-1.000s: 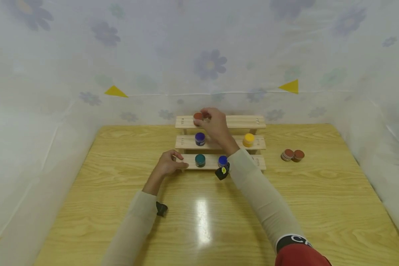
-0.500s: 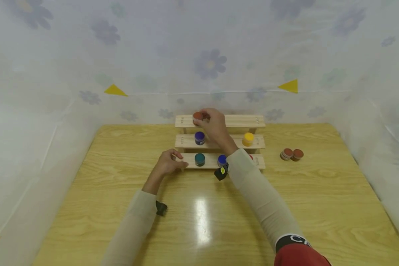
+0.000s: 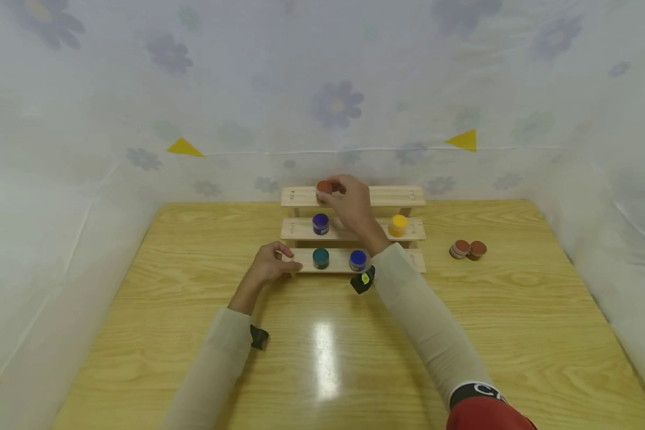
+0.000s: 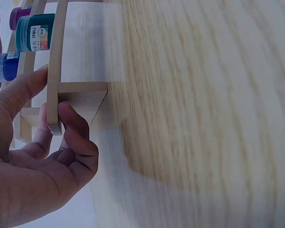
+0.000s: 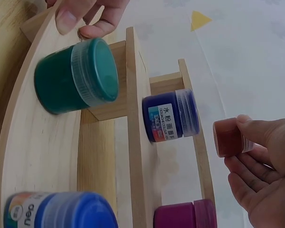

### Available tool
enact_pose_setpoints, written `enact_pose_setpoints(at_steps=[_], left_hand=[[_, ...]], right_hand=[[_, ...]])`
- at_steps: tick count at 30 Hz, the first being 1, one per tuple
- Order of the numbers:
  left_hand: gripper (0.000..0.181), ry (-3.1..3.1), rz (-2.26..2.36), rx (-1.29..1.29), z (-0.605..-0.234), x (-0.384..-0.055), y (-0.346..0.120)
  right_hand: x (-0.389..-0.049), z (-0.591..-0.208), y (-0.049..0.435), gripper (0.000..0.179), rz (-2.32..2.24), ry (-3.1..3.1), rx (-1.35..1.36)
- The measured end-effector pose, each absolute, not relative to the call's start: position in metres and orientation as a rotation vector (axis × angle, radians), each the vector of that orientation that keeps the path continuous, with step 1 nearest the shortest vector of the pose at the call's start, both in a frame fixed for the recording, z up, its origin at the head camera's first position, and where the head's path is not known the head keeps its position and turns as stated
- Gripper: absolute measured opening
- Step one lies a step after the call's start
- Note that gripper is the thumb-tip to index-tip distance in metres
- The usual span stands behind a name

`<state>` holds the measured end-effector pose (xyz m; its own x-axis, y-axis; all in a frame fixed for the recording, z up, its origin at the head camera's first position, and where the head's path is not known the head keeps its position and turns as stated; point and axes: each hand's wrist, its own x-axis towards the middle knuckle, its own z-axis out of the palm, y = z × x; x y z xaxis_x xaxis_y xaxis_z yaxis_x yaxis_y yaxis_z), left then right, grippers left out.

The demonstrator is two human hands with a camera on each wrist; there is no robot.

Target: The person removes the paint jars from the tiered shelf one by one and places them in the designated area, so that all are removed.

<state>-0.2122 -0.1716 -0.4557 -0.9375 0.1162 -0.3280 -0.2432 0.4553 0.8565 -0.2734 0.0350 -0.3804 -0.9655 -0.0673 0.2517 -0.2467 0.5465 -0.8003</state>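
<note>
My right hand [image 3: 352, 200] pinches a reddish-brown paint jar [image 5: 228, 137] between thumb and fingers, over the left part of the top shelf. In the right wrist view a gap shows between jar and shelf. My left hand [image 3: 270, 263] grips the left end of the three-tier wooden rack [image 3: 395, 196] at its lowest shelf, thumb above and fingers curled beneath. On that lowest shelf stand a green jar [image 3: 321, 258] and a blue jar [image 3: 358, 260]. The middle shelf bears a dark violet jar [image 3: 320, 224], a yellow jar [image 3: 399, 226] and a magenta jar [image 5: 185, 216], hidden from the head view.
Two more brown-lidded jars [image 3: 469, 249] sit side by side on the wooden table [image 3: 516, 334], right of the rack. Behind the table hangs a flowered sheet [image 3: 236, 89] with yellow triangles. My right forearm covers part of the lowest shelf.
My right hand and the brown jar have shifted slightly to the right along the top shelf. The left hand keeps its grip on the rack.
</note>
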Motion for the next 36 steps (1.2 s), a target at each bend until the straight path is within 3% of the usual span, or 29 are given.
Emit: enact_pose_setpoints(at_steps=[36], left_hand=[[0.033, 2.371, 1.480, -0.102, -0.455, -0.212, -0.175]], right_hand=[[-0.262, -0.383, 0.100, 0.041, 1.443, -2.533, 0.041]])
